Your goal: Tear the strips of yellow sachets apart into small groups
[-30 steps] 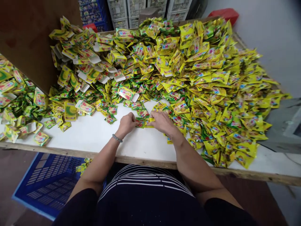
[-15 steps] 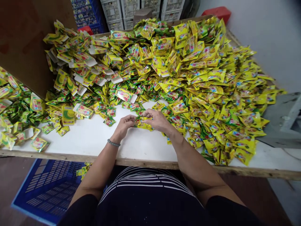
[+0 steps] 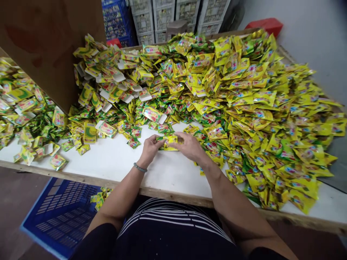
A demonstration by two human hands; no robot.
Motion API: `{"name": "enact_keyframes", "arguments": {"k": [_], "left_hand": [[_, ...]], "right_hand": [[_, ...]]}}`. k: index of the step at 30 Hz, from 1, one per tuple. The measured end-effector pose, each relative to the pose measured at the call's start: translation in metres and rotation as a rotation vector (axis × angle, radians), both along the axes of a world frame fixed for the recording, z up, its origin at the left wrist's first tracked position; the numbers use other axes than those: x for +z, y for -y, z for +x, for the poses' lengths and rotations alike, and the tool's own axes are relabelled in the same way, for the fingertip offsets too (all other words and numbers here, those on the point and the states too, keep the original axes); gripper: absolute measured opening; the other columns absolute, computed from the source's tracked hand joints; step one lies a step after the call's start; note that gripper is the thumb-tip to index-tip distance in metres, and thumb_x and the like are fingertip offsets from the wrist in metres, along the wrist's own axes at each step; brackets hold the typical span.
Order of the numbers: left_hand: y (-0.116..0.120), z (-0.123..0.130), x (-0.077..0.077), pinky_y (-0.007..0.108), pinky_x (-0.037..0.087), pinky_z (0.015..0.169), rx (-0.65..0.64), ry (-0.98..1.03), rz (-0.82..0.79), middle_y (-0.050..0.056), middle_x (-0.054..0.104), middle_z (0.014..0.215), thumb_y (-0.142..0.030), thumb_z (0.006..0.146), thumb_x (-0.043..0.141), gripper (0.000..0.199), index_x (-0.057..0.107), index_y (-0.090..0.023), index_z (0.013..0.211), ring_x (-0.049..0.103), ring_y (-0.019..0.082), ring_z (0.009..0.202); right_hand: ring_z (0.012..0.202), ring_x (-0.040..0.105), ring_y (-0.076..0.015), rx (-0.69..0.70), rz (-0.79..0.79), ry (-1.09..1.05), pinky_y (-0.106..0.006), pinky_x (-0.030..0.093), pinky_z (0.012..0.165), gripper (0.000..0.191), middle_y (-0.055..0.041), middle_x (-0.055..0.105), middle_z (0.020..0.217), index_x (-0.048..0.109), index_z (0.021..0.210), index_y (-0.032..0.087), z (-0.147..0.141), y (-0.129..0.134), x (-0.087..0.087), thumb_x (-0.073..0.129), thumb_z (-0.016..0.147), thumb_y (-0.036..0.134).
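Between both hands, just above the white tabletop, is a small yellow printed pack. Whether it is a carton or a sachet is hard to make out. My left hand, with a beaded bracelet at the wrist, pinches its left end, where a bit of green shows. At the right end, my right hand grips it between thumb and fingers. Small green sachets lie beyond my left hand. A large heap of yellow sachets rises close by my right hand and forearm.
Yellow cartons with white flaps lie among sachets at the left. A big brown cardboard box stands there too. Below the table's wooden edge is a blue crate with some packs. White crates are stacked behind.
The view has swung left, so the table's contents appear farther right and lower. Both hands stay on the small yellow pack, and more of its printed face shows between them.
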State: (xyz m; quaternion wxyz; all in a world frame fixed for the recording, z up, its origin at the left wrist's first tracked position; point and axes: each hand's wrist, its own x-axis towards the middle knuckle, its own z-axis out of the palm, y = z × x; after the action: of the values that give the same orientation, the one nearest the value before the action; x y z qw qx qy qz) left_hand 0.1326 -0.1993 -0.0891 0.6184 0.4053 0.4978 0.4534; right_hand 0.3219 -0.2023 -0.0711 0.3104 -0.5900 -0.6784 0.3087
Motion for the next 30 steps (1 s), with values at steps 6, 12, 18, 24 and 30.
{"name": "enact_keyframes", "arguments": {"k": [6, 12, 18, 24, 30], "left_hand": [[-0.011, -0.006, 0.014, 0.022, 0.041, 0.055, -0.243, -0.018, 0.009, -0.001, 0.062, 0.064, -0.051, 0.064, 0.086, 0.045, 0.064, -0.014, 0.080, 0.055, 0.009, 0.056], [-0.079, -0.026, 0.062, 0.045, 0.047, 0.099, -0.325, -0.912, 0.598, 0.014, 0.069, 0.120, -0.031, 0.078, 0.077, 0.040, 0.066, -0.016, 0.113, 0.060, 0.030, 0.116], [-0.131, -0.028, 0.073, 0.054, 0.032, 0.112, -0.545, -1.651, 0.892, 0.016, 0.068, 0.115, -0.005, 0.082, 0.059, 0.036, 0.067, -0.016, 0.116, 0.053, 0.033, 0.123], [-0.097, -0.047, 0.067, 0.031, 0.045, 0.072, -0.287, -1.473, 0.712, 0.008, 0.065, 0.084, -0.028, 0.088, 0.062, 0.014, 0.068, -0.017, 0.095, 0.060, 0.022, 0.079], [-0.028, -0.035, 0.049, 0.025, 0.038, 0.062, -0.277, -0.992, 0.512, -0.001, 0.063, 0.071, -0.042, 0.079, 0.072, 0.031, 0.070, -0.019, 0.099, 0.052, 0.014, 0.065]], "right_hand": [[0.062, 0.054, -0.0158, -0.008, -0.097, -0.211, -0.027, 0.040, 0.059, 0.036, -0.0010, 0.065, 0.070, 0.070, 0.096, 0.017, -0.013, 0.004, 0.005, 0.067, 0.078, 0.048], [0.054, 0.046, -0.0145, -0.198, 0.077, -0.249, -0.028, 0.038, 0.056, 0.031, 0.0007, 0.060, 0.062, 0.070, 0.092, 0.019, -0.002, 0.001, 0.009, 0.067, 0.077, 0.046], [0.055, 0.049, -0.0167, -0.264, 0.127, -0.221, -0.029, 0.038, 0.057, 0.031, -0.0006, 0.059, 0.061, 0.071, 0.093, 0.018, 0.001, -0.001, 0.009, 0.067, 0.079, 0.046], [0.058, 0.051, -0.0169, -0.292, 0.162, -0.239, -0.028, 0.039, 0.058, 0.023, 0.0005, 0.059, 0.064, 0.071, 0.097, 0.020, 0.003, -0.002, 0.013, 0.066, 0.082, 0.038], [0.069, 0.056, -0.0177, -0.268, 0.183, -0.271, -0.027, 0.042, 0.064, 0.027, -0.0029, 0.067, 0.080, 0.068, 0.104, 0.019, 0.009, -0.004, 0.018, 0.063, 0.084, 0.037]]}}
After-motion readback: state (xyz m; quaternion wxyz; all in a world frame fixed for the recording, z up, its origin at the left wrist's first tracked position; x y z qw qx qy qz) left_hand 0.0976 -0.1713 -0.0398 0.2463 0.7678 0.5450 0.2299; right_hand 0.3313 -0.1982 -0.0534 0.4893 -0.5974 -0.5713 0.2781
